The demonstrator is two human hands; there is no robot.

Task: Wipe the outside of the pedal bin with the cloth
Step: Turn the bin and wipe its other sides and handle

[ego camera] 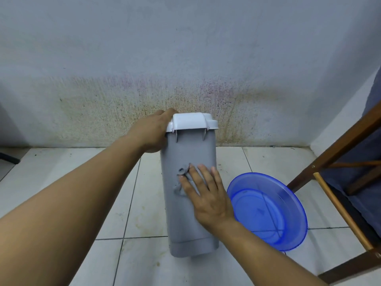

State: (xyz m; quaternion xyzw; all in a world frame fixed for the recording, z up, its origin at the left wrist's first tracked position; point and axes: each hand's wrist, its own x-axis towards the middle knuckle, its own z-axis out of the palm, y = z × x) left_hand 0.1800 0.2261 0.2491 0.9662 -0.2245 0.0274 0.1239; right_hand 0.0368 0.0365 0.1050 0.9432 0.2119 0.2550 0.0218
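Item: bin (185, 203), grey plastic body, white lid (191, 121). Position: centre of frame, on the tiled floor (61, 182), tilted so the lid lies toward the wall (185, 48) at top. Lid shut.

Item: cloth (181, 180), grey, close to the bin's own colour; bunched at mid-body, partly hidden.

Left hand (152, 131): wrapped round the upper left corner of the bin, just under the lid rim, steadying it. Right hand (204, 193): flat, fingers spread, pressing the cloth to the bin's face.

Handling, as judged: thin moulded shell, probably light and empty, stiff enough to take wiping pressure. Smooth sides likely slippery when wet. Best hold is the lid rim or upper corner, where the edge gives purchase.

Nearby: blue basin (268, 211), right of centre, close beside the bin; water level unclear. Wooden chair (340, 145), right edge.

Markings: no brand, label or writing legible.
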